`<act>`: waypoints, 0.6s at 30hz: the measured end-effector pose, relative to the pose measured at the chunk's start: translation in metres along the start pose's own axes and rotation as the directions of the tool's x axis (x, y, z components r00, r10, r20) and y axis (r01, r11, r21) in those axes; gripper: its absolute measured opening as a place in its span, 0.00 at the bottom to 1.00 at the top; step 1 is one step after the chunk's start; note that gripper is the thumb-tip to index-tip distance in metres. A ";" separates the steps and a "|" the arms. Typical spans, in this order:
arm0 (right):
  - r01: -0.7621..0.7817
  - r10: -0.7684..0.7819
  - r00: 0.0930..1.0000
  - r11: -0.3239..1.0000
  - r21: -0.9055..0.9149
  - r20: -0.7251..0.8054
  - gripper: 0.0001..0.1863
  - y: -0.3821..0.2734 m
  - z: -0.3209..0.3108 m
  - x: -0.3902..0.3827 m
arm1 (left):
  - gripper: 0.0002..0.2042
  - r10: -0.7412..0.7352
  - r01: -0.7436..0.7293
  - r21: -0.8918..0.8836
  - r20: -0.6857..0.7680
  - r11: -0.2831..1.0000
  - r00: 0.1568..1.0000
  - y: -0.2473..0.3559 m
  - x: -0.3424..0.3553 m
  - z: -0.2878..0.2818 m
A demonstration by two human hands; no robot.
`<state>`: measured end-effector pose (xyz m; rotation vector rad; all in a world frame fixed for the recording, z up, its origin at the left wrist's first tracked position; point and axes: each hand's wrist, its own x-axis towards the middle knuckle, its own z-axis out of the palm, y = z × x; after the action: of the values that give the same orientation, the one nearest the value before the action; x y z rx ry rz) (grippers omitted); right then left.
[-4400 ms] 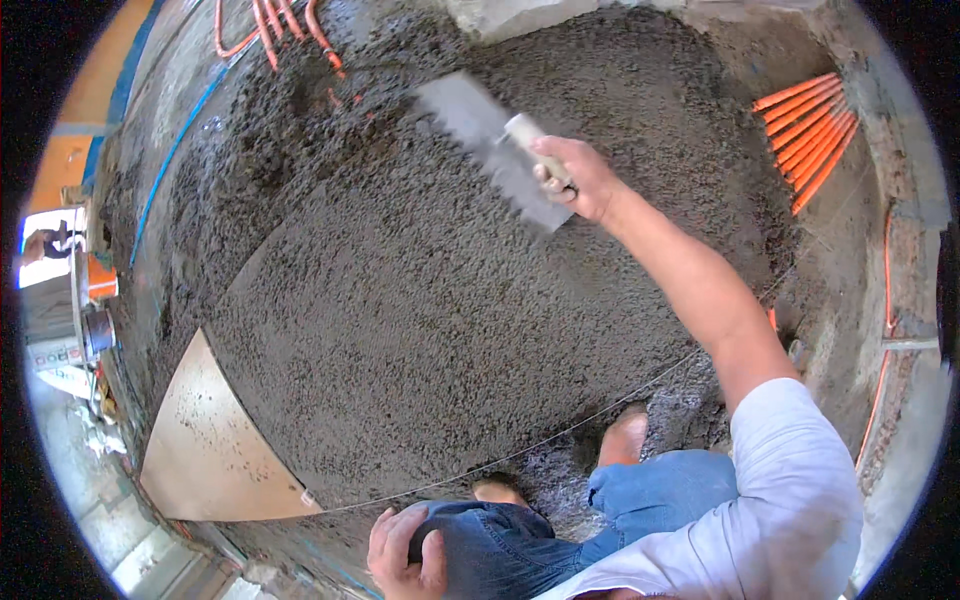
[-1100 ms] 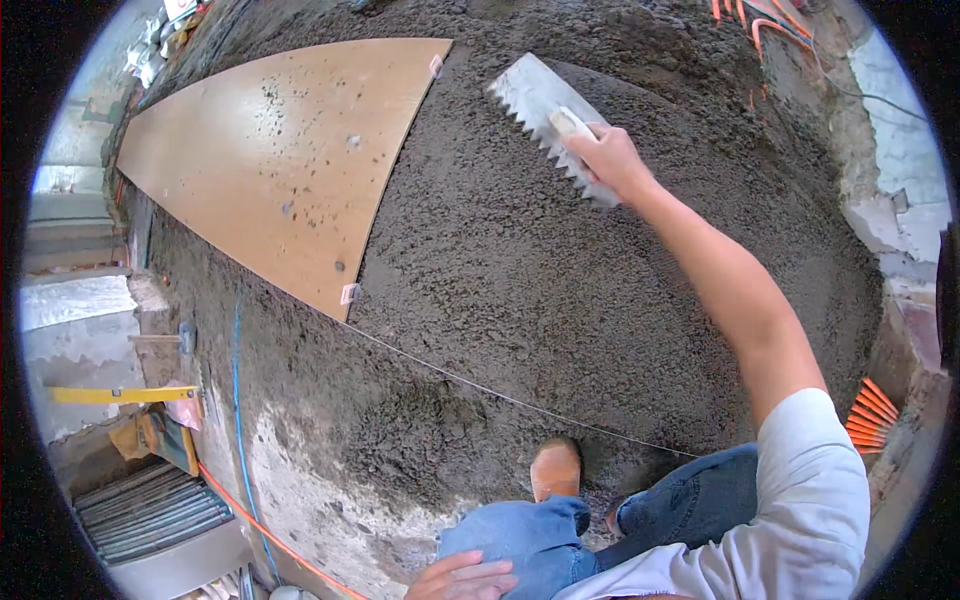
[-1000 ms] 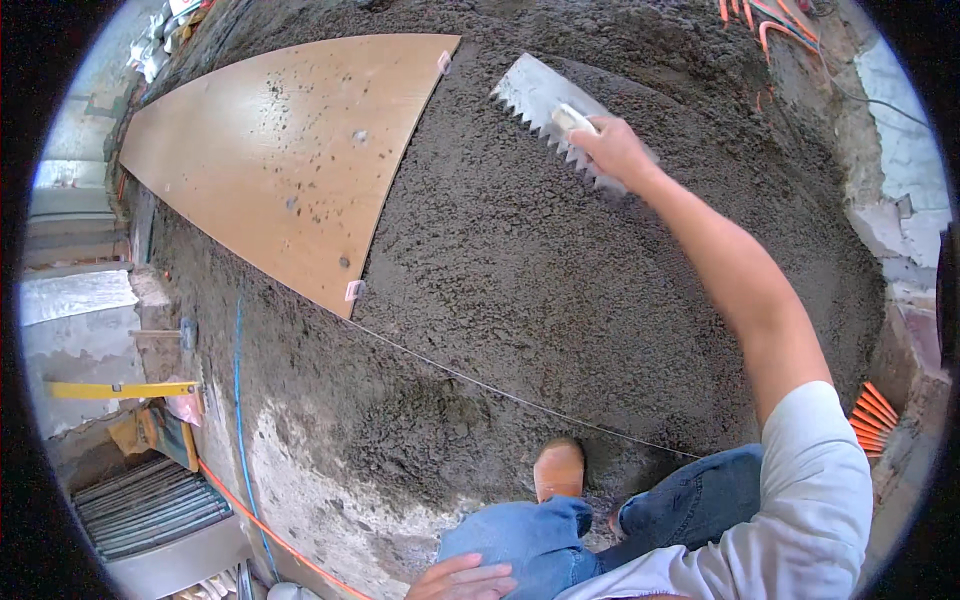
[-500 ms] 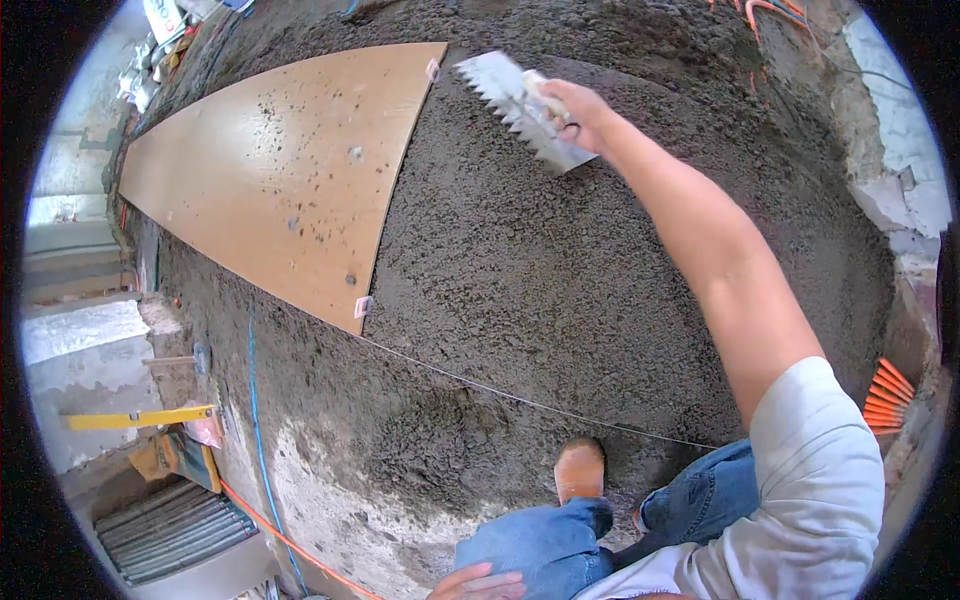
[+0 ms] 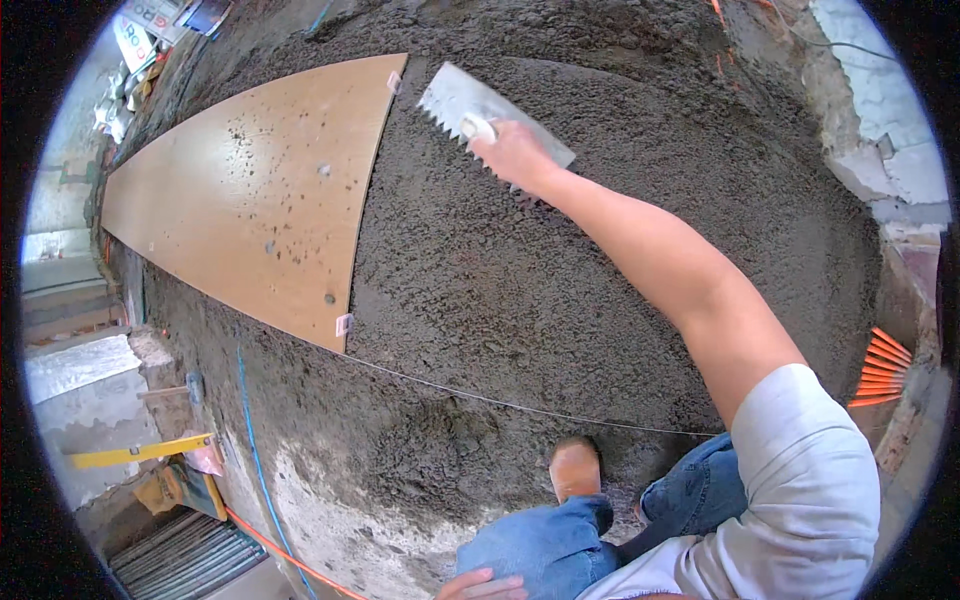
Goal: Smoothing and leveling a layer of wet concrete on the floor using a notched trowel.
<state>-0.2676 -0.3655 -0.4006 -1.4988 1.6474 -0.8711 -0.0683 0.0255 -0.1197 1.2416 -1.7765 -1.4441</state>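
Right arm stretched far forward – right hand [image 5: 517, 155] clenched in fist; left hand [image 5: 482, 584] resting flat on knee.

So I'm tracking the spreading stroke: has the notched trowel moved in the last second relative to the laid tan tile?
Yes. The notched trowel in the right hand has shifted left, closer to the tan tile's near corner.

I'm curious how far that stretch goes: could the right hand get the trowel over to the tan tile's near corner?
Probably yes. The right hand grips the notched trowel just beside the tile, with only open mortar between.
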 end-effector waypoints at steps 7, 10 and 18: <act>-0.102 0.096 0.972 0.995 -0.019 -0.214 0.22 0.018 -0.033 -0.013 | 0.19 -0.098 0.104 0.050 -0.104 0.993 0.990 0.016 0.005 0.002; 0.013 -0.039 0.978 0.992 -0.125 -0.203 0.22 0.011 -0.022 0.013 | 0.18 -0.098 0.099 0.020 -0.068 0.995 0.993 0.011 0.007 0.002; -0.190 0.097 0.950 0.935 -0.301 -0.298 0.22 0.062 -0.032 0.042 | 0.16 0.004 0.000 0.042 -0.089 0.999 0.996 0.015 0.028 0.007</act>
<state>-0.3287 -0.4020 -0.4408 -1.4945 2.1700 -0.7817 -0.0910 0.0043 -0.1110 1.3050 -1.7562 -1.3354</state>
